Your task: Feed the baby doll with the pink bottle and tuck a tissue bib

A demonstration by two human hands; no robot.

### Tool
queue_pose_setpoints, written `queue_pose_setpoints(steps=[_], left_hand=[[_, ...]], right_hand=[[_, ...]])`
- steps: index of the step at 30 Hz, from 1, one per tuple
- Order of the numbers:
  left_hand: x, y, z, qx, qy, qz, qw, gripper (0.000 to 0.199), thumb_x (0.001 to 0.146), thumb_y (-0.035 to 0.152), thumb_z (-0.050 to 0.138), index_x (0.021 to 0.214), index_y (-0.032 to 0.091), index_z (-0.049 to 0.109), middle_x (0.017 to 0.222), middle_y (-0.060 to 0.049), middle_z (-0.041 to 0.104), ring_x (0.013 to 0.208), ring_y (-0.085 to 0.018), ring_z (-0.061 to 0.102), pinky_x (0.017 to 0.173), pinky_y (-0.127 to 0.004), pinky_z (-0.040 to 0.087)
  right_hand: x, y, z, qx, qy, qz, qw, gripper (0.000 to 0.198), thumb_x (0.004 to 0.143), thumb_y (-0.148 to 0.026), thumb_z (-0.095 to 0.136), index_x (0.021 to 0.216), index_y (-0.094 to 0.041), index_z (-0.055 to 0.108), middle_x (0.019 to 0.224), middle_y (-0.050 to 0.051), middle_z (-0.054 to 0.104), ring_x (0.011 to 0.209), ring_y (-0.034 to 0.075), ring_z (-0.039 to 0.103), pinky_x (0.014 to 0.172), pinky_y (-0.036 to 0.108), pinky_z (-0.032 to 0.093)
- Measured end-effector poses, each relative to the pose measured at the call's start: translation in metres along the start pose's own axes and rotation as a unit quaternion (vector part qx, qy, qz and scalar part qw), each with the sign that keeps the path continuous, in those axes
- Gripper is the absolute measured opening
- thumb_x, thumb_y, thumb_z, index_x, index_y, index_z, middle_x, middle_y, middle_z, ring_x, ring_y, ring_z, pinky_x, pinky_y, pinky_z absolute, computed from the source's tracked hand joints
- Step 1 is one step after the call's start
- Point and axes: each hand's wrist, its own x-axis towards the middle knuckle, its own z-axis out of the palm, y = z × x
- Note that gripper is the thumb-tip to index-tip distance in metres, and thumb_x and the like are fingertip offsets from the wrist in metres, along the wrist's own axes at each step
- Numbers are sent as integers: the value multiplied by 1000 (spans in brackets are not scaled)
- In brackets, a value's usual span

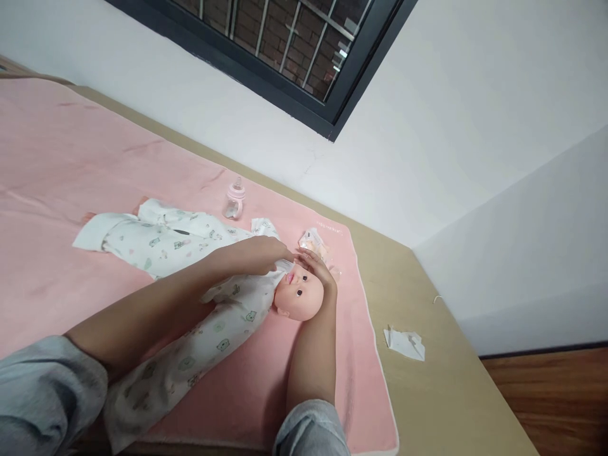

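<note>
A baby doll [266, 297] in a printed sleepsuit lies on a pink blanket [61, 190]. The left hand [263, 253] rests at the doll's collar, and the right hand [317, 269] cups the doll's head. Beyond the doll stand a pink baby bottle [235, 198] and a wipes packet [313, 242]; a crumpled tissue [405, 344] lies right of it, off the blanket

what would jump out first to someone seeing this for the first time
A baby doll in a white printed sleepsuit lies on a pink blanket, head toward the right. The person's left hand is at the doll's collar and the right hand rests by its head. A small pink bottle stands behind the doll, and a crumpled white wipe lies on the bare mattress to the right.
</note>
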Motion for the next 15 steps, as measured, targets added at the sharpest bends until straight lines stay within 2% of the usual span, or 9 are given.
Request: queue_pose_setpoints(steps=[3,8,12,15], left_hand=[[2,2,-4,20,-47,-11,999,17,73,0,54,74,17,57,71,-1,58,65,-16,52,53,-24,27],[4,-5,4,0,-2,17,1000,19,72,-1,51,71,17,57,72,-1,56,69,-16,51,57,-24,28],[5,-5,7,18,-18,13,1000,21,68,-3,48,64,17,54,68,-1,53,62,-15,46,55,-26,26],[7,-5,8,25,-5,20,999,24,62,-6,46,62,17,53,67,-1,52,60,-14,44,54,-26,25]], right_hand=[[2,1,-2,-5,-2,-1,1000,36,72,-33,76,106,-26,66,117,3,67,108,20,63,99,36,49],[6,5,-4,-7,-9,-7,1000,37,72,-35,76,106,-25,65,106,3,70,104,20,64,99,36,48],[9,8,-6,-2,-17,-24,1000,34,72,-34,76,104,-26,66,106,2,70,104,19,64,100,34,47],[13,11,-10,-6,-23,-31,999,35,72,-35,76,104,-26,66,107,2,70,105,18,64,100,33,47]])
